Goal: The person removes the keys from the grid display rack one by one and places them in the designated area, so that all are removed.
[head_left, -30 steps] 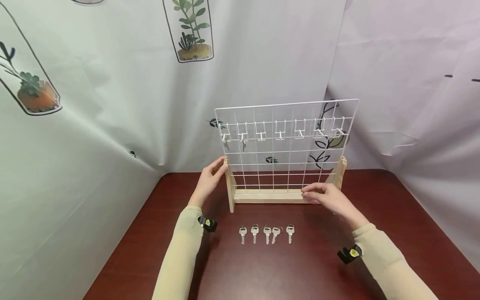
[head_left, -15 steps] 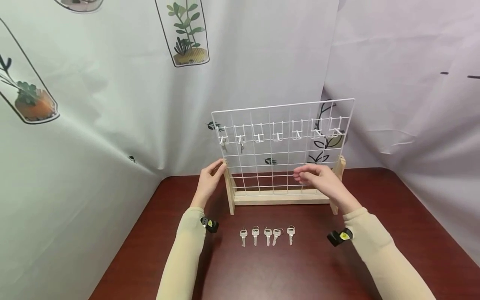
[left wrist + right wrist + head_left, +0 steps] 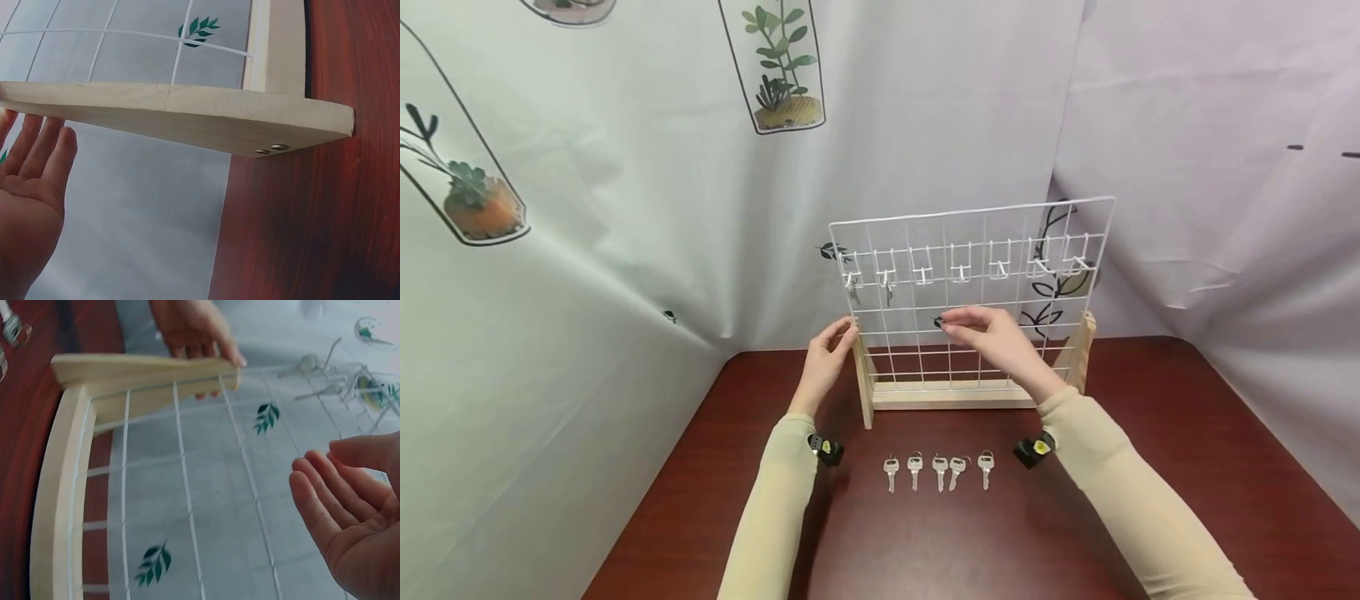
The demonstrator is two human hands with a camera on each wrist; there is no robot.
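Note:
A white wire grid rack (image 3: 970, 212) stands upright in a pale wooden base. My left hand (image 3: 825, 360) holds the top of its left wooden side piece (image 3: 862, 379), thumb in front and fingers behind in the right wrist view. My right hand (image 3: 996, 337) hovers before the middle of the grid, fingers gently bent; nothing shows between thumb and fingers in the right wrist view (image 3: 350, 506). One key (image 3: 853, 288) hangs on the leftmost hook, another key (image 3: 889, 292) on the hook beside it. Several silver keys (image 3: 940, 472) with rings lie in a row in front.
Several white hooks (image 3: 998, 268) run along the upper grid with no keys on them. The dark red wooden table (image 3: 917, 550) reaches back to a pale printed curtain (image 3: 925, 150). The rack's right wooden side piece (image 3: 1081, 350) stands beyond my right forearm.
My right hand has risen from the base's lower bar and moved left across the grid. My left hand stays at the left side piece. The keys have not moved.

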